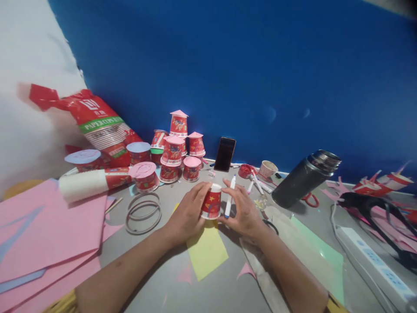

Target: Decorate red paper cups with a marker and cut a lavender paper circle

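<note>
A red paper cup with yellow stars stands upside down over a yellow paper sheet, its white base up. My left hand is wrapped round the cup's left side, thumb near the top. Against the thumb and fingers of my right hand, a white marker with a blue end stands nearly upright. The marker is just to the right of the cup. Whether the cup's lower rim touches the sheet, I cannot tell.
Stacked paper cups with pink tops stand behind. A phone leans on the blue wall. To the right are a dark bottle and a power strip. Pink sheets and metal rings lie left.
</note>
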A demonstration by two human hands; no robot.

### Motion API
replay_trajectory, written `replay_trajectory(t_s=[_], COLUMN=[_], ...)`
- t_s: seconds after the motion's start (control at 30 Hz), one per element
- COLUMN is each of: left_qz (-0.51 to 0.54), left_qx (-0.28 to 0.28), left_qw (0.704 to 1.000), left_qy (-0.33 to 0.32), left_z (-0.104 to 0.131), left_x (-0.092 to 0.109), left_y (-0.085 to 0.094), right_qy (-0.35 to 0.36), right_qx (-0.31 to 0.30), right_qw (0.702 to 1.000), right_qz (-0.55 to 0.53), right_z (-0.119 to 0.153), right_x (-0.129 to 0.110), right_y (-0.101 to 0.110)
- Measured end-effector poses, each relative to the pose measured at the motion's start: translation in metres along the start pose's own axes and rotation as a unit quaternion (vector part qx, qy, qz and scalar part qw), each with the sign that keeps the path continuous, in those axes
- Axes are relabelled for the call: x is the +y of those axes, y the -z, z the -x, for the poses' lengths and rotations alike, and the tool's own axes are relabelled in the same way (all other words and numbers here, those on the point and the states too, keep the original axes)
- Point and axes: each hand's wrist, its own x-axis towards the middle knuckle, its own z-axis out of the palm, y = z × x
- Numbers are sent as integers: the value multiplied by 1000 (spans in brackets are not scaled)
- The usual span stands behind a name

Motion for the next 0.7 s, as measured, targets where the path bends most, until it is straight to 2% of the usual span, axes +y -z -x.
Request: replay_trajectory(t_s=[0.17,0.27,0.33,0.5,0.6,0.7], left_qz=[43,73,103,209,262,328], left_qx=[-2,-6,-12,-20,-19,-17], left_qw=[999,997,993,964,948,925], left_qy=[6,20,52,162,181,193], left_z=[0,-1,-2,-4,-5,-6], left_x=[6,7,8,10,11,11], left_y=[-1,1,3,12,14,14], right_qy=[15,0,-18,-105,-157,-175], right_qx=[-17,-5,13,51,43,29], right_qw=[1000,999,998,980,966,959], right_qz=[-8,-34,-65,-159,-201,-220], right_z=[-1,1,3,6,6,5], right_x=[-3,-4,-3,-3,-5,-7], right_y=[6,5,5,6,6,7])
